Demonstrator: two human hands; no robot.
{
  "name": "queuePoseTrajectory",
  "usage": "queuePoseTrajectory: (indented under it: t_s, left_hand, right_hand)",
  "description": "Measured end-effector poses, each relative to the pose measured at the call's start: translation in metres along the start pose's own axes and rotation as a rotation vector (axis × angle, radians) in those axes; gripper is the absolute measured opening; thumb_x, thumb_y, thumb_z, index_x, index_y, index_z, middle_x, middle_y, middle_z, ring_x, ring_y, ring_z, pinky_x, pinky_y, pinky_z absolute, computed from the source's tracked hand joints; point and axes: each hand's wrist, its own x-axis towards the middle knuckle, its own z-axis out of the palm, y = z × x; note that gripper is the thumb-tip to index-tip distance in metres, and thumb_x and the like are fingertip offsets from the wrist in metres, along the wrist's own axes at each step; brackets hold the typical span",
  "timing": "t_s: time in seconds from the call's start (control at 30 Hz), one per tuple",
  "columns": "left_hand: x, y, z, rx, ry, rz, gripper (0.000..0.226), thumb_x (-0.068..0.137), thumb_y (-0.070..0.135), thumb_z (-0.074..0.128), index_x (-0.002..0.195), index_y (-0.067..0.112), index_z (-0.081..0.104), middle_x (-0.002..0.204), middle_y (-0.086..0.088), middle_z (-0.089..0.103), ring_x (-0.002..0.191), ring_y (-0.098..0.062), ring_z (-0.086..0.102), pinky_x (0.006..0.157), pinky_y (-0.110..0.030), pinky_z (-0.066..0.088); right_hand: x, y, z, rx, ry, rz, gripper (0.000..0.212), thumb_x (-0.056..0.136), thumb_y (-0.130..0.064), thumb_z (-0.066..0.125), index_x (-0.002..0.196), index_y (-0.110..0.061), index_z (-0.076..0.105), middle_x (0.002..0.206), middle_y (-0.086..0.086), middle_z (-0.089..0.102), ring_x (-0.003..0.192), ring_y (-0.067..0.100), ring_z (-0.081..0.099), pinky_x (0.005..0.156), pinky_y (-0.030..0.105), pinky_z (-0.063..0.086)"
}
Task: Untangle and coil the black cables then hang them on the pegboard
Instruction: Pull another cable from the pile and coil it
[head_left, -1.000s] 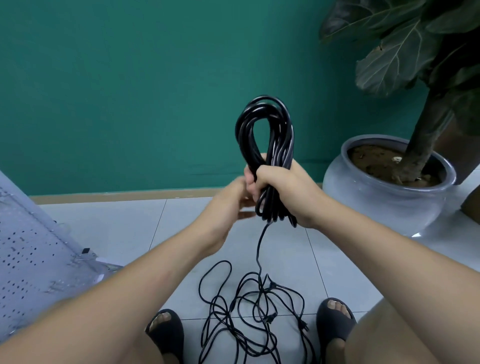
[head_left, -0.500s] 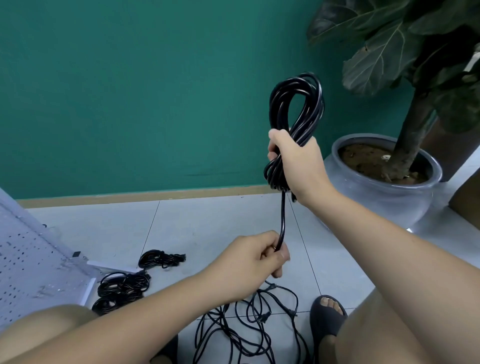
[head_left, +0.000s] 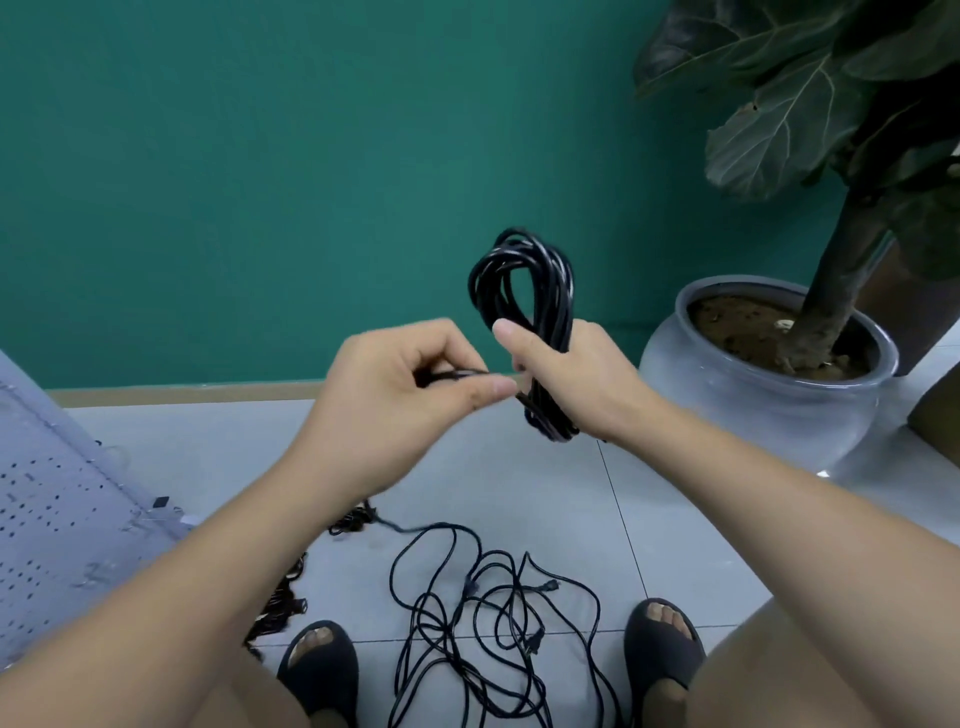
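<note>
right hand (head_left: 571, 379): grips cable coil (head_left: 524, 291) | left hand (head_left: 405, 379): pinches strand

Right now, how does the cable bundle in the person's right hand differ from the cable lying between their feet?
The coiled cable bundle is gathered into tight upright loops; the loose cable sprawls in tangled, open loops. The bundle is held in the air by the right hand; the loose cable lies on the tiled floor. Both are thin and black.

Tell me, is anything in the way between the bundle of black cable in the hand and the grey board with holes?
Mostly the person's own left hand and forearm, which cross between the coiled black cable in the right hand and the grey perforated pegboard at lower left. Nothing else visible blocks the path.
</note>
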Motion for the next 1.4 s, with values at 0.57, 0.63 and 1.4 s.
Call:
queuePoseTrajectory:
  t_s: [0.57,0.63,1.4]
  left_hand:
    - [0.014,-0.005,-0.030,-0.027,0.121,0.067,0.038,0.067,0.022,0.102,0.087,0.019,0.070,0.070,0.001,0.060,0.064,-0.015,0.052,0.060,-0.038,0.047]
    - [0.017,-0.006,-0.028,-0.018,0.151,0.037,0.039,0.064,0.026,0.103,0.085,0.023,0.071,0.069,0.005,0.063,0.062,-0.014,0.054,0.060,-0.035,0.048]
    - [0.023,-0.003,0.031,-0.560,0.133,-0.388,0.057,0.079,0.059,0.080,0.111,0.012,0.071,0.096,0.003,0.075,0.091,-0.013,0.071,0.083,-0.029,0.054]
  right_hand:
    - [-0.028,-0.016,0.024,-0.001,-0.456,-0.015,0.045,0.087,-0.045,0.065,0.083,-0.004,0.049,0.070,0.002,0.055,0.066,0.018,0.050,0.068,0.055,0.051]
    - [-0.029,-0.016,0.025,-0.005,-0.477,-0.005,0.037,0.089,-0.035,0.062,0.083,-0.002,0.046,0.070,0.003,0.054,0.065,0.019,0.048,0.064,0.049,0.046]
    - [-0.026,-0.024,0.026,0.136,-0.239,-0.054,0.036,0.082,-0.031,0.057,0.086,0.004,0.050,0.081,0.028,0.060,0.067,0.021,0.049,0.062,0.051,0.046]
